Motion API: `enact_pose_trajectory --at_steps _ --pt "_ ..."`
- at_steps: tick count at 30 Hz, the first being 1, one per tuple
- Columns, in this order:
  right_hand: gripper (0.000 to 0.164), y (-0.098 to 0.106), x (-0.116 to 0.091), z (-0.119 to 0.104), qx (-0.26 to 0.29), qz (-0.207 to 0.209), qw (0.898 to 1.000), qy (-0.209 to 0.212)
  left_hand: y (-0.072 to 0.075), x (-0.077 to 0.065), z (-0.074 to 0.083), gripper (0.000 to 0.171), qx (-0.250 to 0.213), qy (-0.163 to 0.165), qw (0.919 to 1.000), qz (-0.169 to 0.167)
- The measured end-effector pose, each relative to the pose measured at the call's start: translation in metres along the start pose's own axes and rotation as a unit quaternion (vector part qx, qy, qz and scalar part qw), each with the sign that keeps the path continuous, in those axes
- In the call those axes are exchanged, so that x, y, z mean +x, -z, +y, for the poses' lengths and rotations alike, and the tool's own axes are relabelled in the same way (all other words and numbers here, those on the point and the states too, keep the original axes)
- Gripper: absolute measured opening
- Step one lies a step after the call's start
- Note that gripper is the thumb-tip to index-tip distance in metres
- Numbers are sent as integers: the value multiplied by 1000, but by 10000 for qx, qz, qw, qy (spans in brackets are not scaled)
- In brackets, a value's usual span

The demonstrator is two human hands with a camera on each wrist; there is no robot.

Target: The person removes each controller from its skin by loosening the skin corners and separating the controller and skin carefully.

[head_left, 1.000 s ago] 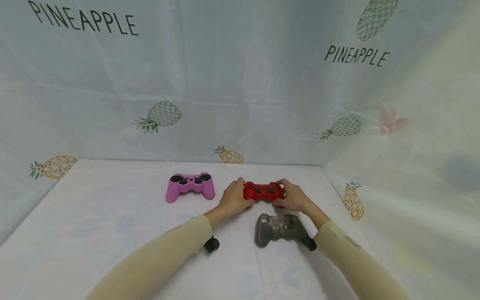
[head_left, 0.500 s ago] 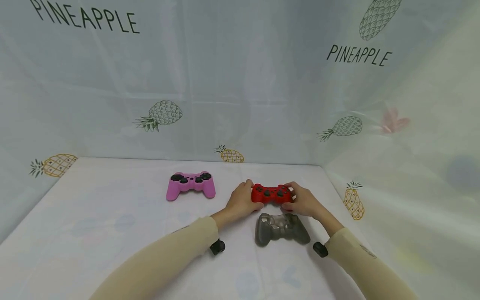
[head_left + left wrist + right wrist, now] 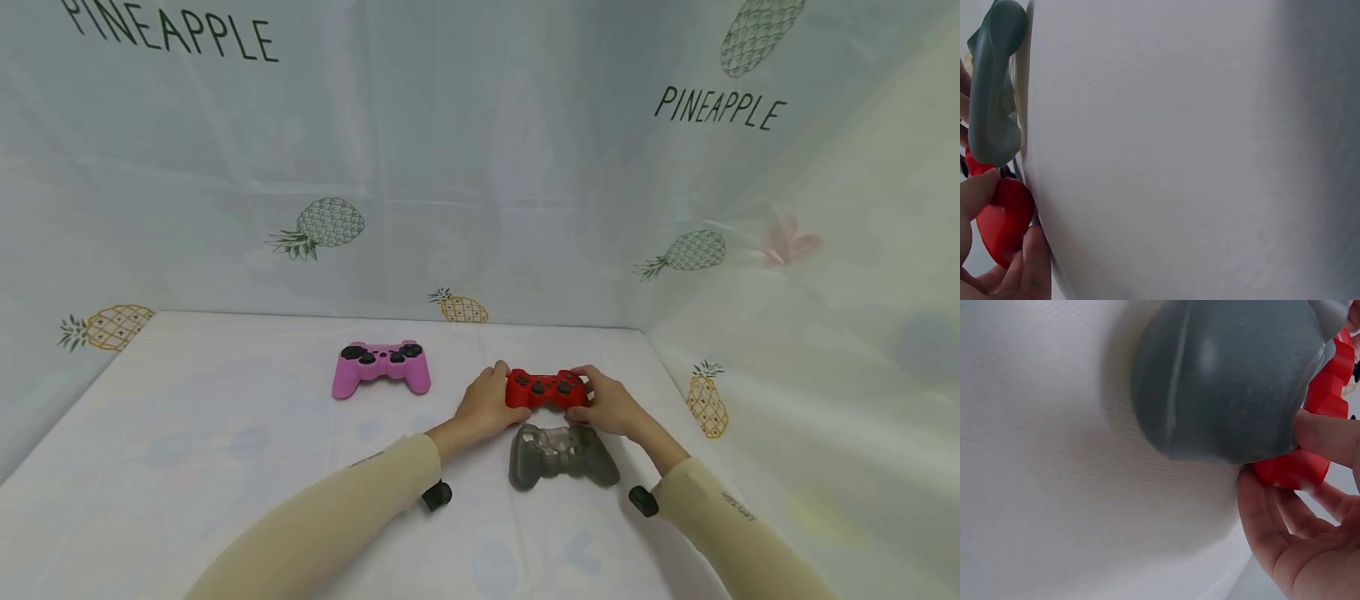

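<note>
A red game controller [image 3: 546, 387] lies on the white cloth between both hands. My left hand [image 3: 484, 406] grips its left end, thumb on the near side and fingers round the far side. At the other end my right hand [image 3: 609, 405] holds it in the same manner. Both wrist views show thumb and fingers on the red shell. Directly in front of it sits a grey controller [image 3: 562, 457], untouched in the head view. In the right wrist view the grey controller [image 3: 1229, 381] covers part of the red one.
A pink controller with black buttons [image 3: 381, 367] lies to the left, farther back on the cloth-covered table [image 3: 225, 433]. Behind the table hangs a pale curtain [image 3: 465, 167] printed with pineapples. Small black cameras [image 3: 437, 496] sit under the wrists.
Over the past second both hands have moved slightly right with the red controller, bringing it above the grey one in the head view. The last half second shows almost no motion.
</note>
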State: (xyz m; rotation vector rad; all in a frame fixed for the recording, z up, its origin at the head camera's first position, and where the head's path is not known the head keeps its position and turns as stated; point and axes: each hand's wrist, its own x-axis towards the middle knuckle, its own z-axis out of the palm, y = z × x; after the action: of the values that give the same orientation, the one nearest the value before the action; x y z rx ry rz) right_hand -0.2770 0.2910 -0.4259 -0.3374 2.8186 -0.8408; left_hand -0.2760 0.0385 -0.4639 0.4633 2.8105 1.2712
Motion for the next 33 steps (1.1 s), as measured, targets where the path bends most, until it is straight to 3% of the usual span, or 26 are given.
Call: enact_pose_trajectory --at_steps 14,22,27,33 --pt "73 0 -1 0 -151 -68 9998 -143 -1 1 2 65 401 1 9991 -150" --pt "76 2 -2 2 -59 -253 9997 -40 5 5 -5 72 86 216 9986 -471" --pt "80 10 -5 -5 -192 -390 9990 64 21 0 -13 72 -438 505 9941 -849" --pt "64 19 -9 -31 -480 324 9938 946 61 -19 -20 52 -640 620 9904 -1053"
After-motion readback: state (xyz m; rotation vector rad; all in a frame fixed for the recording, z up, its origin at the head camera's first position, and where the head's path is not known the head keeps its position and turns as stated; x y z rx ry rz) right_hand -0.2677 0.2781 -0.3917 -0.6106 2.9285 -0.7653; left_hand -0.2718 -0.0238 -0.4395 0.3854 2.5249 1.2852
